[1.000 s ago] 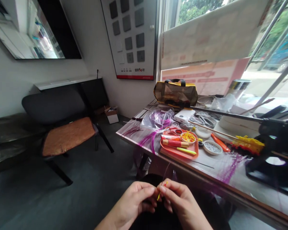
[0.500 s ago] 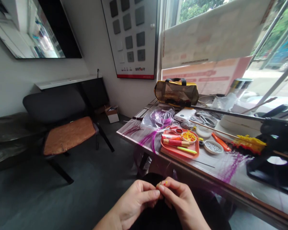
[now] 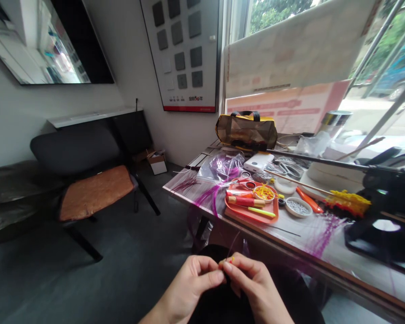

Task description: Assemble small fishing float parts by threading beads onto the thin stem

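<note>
The bench (image 3: 293, 223) stretches from ahead of you to your right. A dark chair with a brown seat (image 3: 96, 193) stands to your left, well apart from it. A bag with black handles (image 3: 246, 130) sits on the bench's far part; nearer you lies a red tray (image 3: 273, 207). Your left hand (image 3: 202, 274) and right hand (image 3: 243, 272) meet at the fingertips in front of the bench's near edge. Your left thumb and fingers are drawn close together, but you cannot tell what they grip. A white dish of grey bits (image 3: 299, 215) rests right of the tray, and a smaller bowl of yellow and orange bits (image 3: 263, 202) is on it. A thin strand (image 3: 234, 240) rises beside your fingertips. Your right thumb and fingers pinch the tiny yellow-and-red piece (image 3: 231, 260), partly hidden.
</note>
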